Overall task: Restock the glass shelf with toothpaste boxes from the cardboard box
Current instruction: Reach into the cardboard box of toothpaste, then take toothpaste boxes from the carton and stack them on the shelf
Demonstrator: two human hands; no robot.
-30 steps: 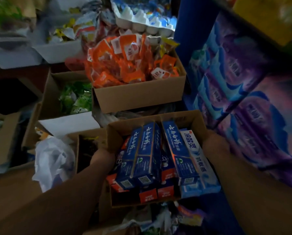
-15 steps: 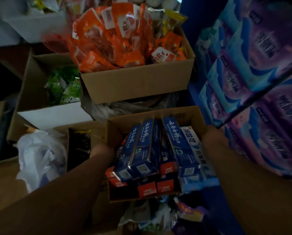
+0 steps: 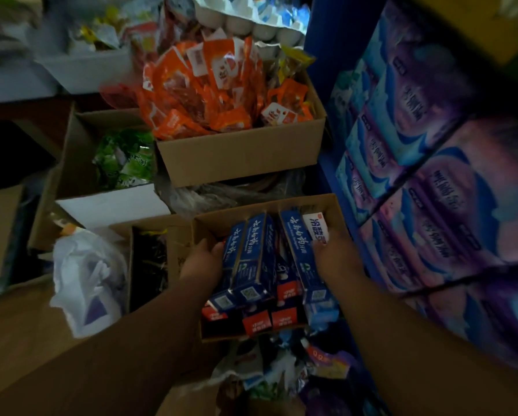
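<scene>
Hands moved inside cardboard box (image 3: 269,205): left hand (image 3: 202,261) curls fingers round toothpaste boxes (image 3: 253,259), left side; right hand (image 3: 334,258) curls fingers round right side.

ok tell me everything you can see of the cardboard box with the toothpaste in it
Plain brown cardboard box, open-topped and shallow, low in mid view. It is packed with blue and red-ended toothpaste boxes lying lengthwise. The left hand and right hand reach inside against those boxes. What it rests on is hidden.
</scene>
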